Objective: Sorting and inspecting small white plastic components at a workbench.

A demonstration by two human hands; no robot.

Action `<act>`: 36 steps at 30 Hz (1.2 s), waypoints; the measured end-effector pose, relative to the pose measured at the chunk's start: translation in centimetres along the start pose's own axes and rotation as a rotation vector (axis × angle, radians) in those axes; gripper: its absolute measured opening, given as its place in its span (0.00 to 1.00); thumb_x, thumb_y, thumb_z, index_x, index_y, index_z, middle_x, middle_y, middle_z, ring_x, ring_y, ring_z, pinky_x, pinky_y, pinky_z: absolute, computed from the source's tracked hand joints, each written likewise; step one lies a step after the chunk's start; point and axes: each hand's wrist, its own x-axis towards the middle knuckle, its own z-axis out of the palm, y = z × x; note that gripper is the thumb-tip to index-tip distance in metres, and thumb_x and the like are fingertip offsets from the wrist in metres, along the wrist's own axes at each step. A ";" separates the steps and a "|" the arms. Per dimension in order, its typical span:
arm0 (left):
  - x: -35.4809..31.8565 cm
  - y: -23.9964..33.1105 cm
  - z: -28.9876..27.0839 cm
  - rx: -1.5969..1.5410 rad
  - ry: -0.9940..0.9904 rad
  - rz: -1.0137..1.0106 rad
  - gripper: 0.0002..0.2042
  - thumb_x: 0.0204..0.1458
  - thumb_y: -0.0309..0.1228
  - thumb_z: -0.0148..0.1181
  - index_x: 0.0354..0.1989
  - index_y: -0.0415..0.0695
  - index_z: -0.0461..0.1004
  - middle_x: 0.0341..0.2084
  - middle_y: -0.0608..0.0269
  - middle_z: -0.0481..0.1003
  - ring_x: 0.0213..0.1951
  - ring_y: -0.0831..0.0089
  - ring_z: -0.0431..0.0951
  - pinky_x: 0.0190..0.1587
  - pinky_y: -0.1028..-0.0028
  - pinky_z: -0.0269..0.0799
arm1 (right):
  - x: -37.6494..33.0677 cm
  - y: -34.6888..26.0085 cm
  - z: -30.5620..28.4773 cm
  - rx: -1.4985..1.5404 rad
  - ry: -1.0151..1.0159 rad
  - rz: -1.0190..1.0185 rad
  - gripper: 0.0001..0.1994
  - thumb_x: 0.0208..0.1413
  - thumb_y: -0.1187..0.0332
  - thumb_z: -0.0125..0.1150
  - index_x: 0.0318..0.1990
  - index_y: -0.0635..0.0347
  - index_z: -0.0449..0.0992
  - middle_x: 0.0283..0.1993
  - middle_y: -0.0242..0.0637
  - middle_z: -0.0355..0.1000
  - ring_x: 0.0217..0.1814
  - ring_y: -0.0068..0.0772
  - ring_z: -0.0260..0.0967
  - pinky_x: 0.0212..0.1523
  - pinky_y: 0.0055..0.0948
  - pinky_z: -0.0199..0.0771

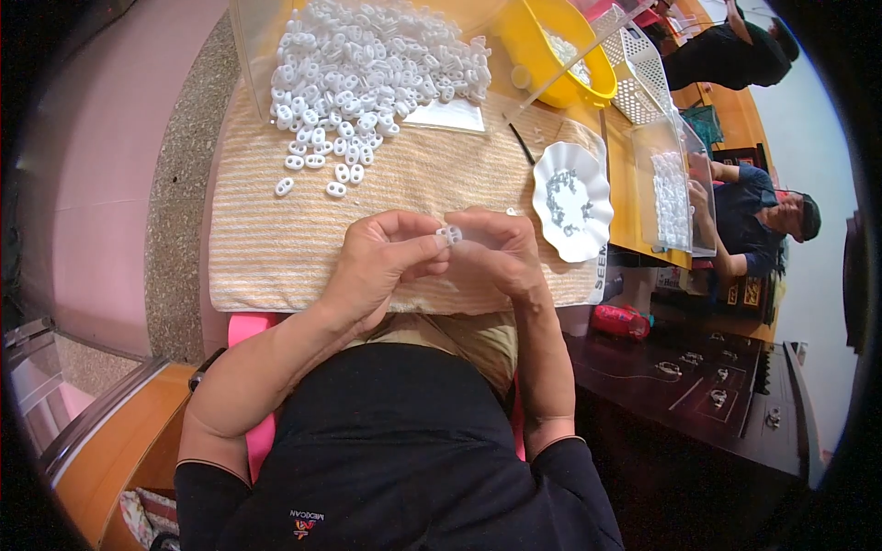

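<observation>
A small white oval plastic piece with two holes (449, 235) is pinched between the thumb and fingers of my left hand (390, 262). My right hand (501, 253) meets it from the other side, fingers bent and tips close to the piece; whether they grip something small is hidden. Beyond my hands lies a big heap of like white two-holed pieces (367, 69), with several strewn loose toward me on the striped towel (248, 248). Right of my hands sits a white scalloped dish (585, 243) holding small grey parts.
A yellow basin (602, 83) with white pieces stands at the back right, by a white perforated basket (634, 101). A thin black stick (521, 143) lies near the dish. Across the table a co-worker (758, 211) reaches into a clear bin (703, 216) of white pieces.
</observation>
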 end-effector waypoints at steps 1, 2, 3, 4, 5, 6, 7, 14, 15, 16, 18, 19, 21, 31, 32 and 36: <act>0.0 0.0 0.0 -0.001 0.003 -0.005 0.07 0.52 0.23 0.62 0.38 0.37 0.74 0.30 0.60 0.78 0.31 0.76 0.78 0.38 0.77 0.76 | 0.0 0.0 0.1 0.021 0.010 0.018 0.13 0.50 0.80 0.64 0.45 0.68 0.77 0.40 0.33 0.76 0.42 0.22 0.72 0.44 0.21 0.70; 0.0 0.1 0.0 -0.003 0.006 -0.009 0.07 0.52 0.23 0.62 0.37 0.37 0.74 0.30 0.60 0.78 0.31 0.76 0.78 0.38 0.77 0.76 | -0.1 -0.1 0.1 0.021 0.010 0.018 0.13 0.50 0.80 0.64 0.45 0.68 0.77 0.40 0.33 0.76 0.42 0.22 0.72 0.44 0.21 0.70; 0.0 0.1 0.0 -0.003 0.005 -0.009 0.07 0.52 0.23 0.62 0.37 0.37 0.74 0.30 0.60 0.78 0.31 0.76 0.78 0.38 0.77 0.76 | -0.2 -0.2 0.2 0.031 0.021 0.039 0.13 0.50 0.79 0.64 0.45 0.68 0.77 0.40 0.33 0.76 0.42 0.21 0.72 0.44 0.21 0.71; 0.0 0.1 0.0 -0.010 0.005 -0.018 0.06 0.52 0.23 0.62 0.37 0.37 0.75 0.30 0.60 0.78 0.32 0.76 0.78 0.38 0.77 0.76 | -0.2 -0.3 0.3 0.040 0.033 0.059 0.13 0.50 0.79 0.64 0.45 0.68 0.77 0.40 0.33 0.76 0.41 0.21 0.72 0.43 0.21 0.71; 0.0 0.1 0.0 -0.016 0.005 -0.027 0.06 0.52 0.23 0.62 0.37 0.37 0.75 0.30 0.61 0.78 0.32 0.76 0.78 0.38 0.77 0.76 | -0.2 -0.3 0.3 0.039 0.033 0.059 0.13 0.50 0.79 0.64 0.45 0.68 0.77 0.40 0.33 0.76 0.41 0.21 0.72 0.43 0.21 0.71; 0.0 0.1 0.0 -0.016 0.004 -0.026 0.06 0.52 0.23 0.62 0.37 0.37 0.75 0.30 0.61 0.78 0.32 0.76 0.78 0.38 0.77 0.76 | -0.2 -0.3 0.3 0.042 0.036 0.066 0.13 0.50 0.79 0.64 0.45 0.68 0.78 0.40 0.33 0.76 0.41 0.21 0.72 0.43 0.21 0.71; 0.0 0.1 0.0 -0.027 -0.001 -0.034 0.06 0.52 0.23 0.62 0.37 0.37 0.75 0.30 0.61 0.78 0.32 0.76 0.78 0.38 0.77 0.76 | -0.2 -0.3 0.2 0.045 0.039 0.073 0.13 0.50 0.79 0.65 0.44 0.68 0.78 0.40 0.33 0.76 0.41 0.21 0.73 0.43 0.21 0.71; 0.1 0.1 0.0 -0.066 -0.031 -0.048 0.07 0.52 0.24 0.63 0.38 0.38 0.75 0.31 0.61 0.78 0.33 0.76 0.78 0.39 0.77 0.78 | -0.3 -0.2 0.4 0.110 0.065 0.065 0.13 0.49 0.78 0.65 0.44 0.68 0.78 0.39 0.33 0.77 0.40 0.21 0.73 0.43 0.21 0.72; 0.1 0.1 0.0 -0.066 -0.031 -0.048 0.07 0.52 0.24 0.63 0.38 0.38 0.75 0.31 0.61 0.78 0.33 0.76 0.78 0.39 0.77 0.78 | -0.3 -0.3 0.4 0.107 0.065 0.056 0.13 0.48 0.78 0.66 0.43 0.68 0.78 0.39 0.33 0.77 0.40 0.21 0.73 0.43 0.21 0.72; 0.1 0.2 0.0 -0.069 -0.030 -0.058 0.07 0.52 0.24 0.63 0.38 0.38 0.75 0.32 0.61 0.78 0.33 0.76 0.78 0.39 0.77 0.78 | -0.3 -0.4 0.5 0.105 0.065 0.048 0.13 0.48 0.78 0.66 0.43 0.68 0.78 0.38 0.33 0.77 0.39 0.21 0.73 0.42 0.21 0.72; 0.0 0.2 0.0 -0.072 -0.028 -0.068 0.07 0.52 0.24 0.63 0.38 0.38 0.76 0.32 0.61 0.78 0.33 0.76 0.78 0.39 0.77 0.78 | -0.3 -0.3 0.5 0.119 0.066 0.044 0.13 0.48 0.78 0.66 0.43 0.67 0.78 0.38 0.33 0.77 0.39 0.21 0.73 0.42 0.21 0.72; 0.0 0.2 0.0 -0.079 -0.031 -0.070 0.07 0.52 0.24 0.63 0.38 0.39 0.76 0.32 0.61 0.78 0.33 0.76 0.78 0.39 0.77 0.78 | -0.3 -0.3 0.6 0.131 0.067 0.042 0.13 0.47 0.78 0.66 0.43 0.67 0.78 0.38 0.33 0.77 0.39 0.21 0.73 0.42 0.22 0.72; 0.0 0.2 0.0 -0.085 -0.034 -0.073 0.06 0.52 0.24 0.63 0.38 0.39 0.76 0.32 0.62 0.78 0.33 0.76 0.78 0.39 0.77 0.78 | -0.3 -0.3 0.7 0.123 0.070 0.035 0.13 0.47 0.78 0.66 0.42 0.67 0.78 0.38 0.33 0.77 0.39 0.22 0.73 0.42 0.22 0.72; 0.1 0.0 0.1 -0.109 -0.029 -0.089 0.06 0.51 0.23 0.64 0.37 0.39 0.77 0.31 0.62 0.78 0.33 0.76 0.78 0.37 0.78 0.78 | -0.6 0.6 0.5 0.194 0.009 -0.050 0.14 0.53 0.81 0.61 0.48 0.70 0.74 0.41 0.40 0.76 0.41 0.26 0.75 0.43 0.24 0.77; 0.1 0.0 0.1 -0.115 -0.028 -0.091 0.06 0.51 0.23 0.64 0.37 0.39 0.77 0.31 0.62 0.78 0.33 0.76 0.78 0.37 0.78 0.78 | -0.6 0.5 0.6 0.194 0.010 -0.051 0.14 0.53 0.81 0.61 0.48 0.70 0.74 0.41 0.40 0.76 0.41 0.26 0.75 0.43 0.24 0.77; 0.1 0.0 0.0 -0.118 -0.039 -0.089 0.07 0.51 0.23 0.64 0.38 0.39 0.77 0.31 0.62 0.78 0.33 0.76 0.79 0.37 0.78 0.79 | -0.7 0.0 1.1 0.253 0.083 0.001 0.12 0.48 0.80 0.65 0.43 0.69 0.78 0.39 0.38 0.77 0.40 0.26 0.74 0.44 0.24 0.73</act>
